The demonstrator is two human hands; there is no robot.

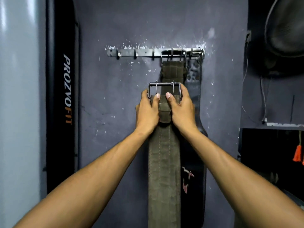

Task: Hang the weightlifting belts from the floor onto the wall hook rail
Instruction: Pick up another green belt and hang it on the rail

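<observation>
An olive-green suede weightlifting belt [164, 162] hangs straight down in front of me. Its metal two-prong buckle [164, 84] is held up below the wall hook rail [141, 52]. My left hand [147, 111] and my right hand [181, 109] both grip the belt just under the buckle, thumbs on its front. A second olive belt [173, 71] hangs by its buckle from hooks on the rail's right part. A black belt [195, 145] with a red and white mark hangs at the rail's right end, partly behind the others.
The rail's left hooks [117, 54] hold nothing. A black panel with the word PROZVOFIT [67, 89] stands at the left beside a pale surface. A dark round object [286, 27] hangs at the upper right, above a shelf recess with an orange tassel [297, 153].
</observation>
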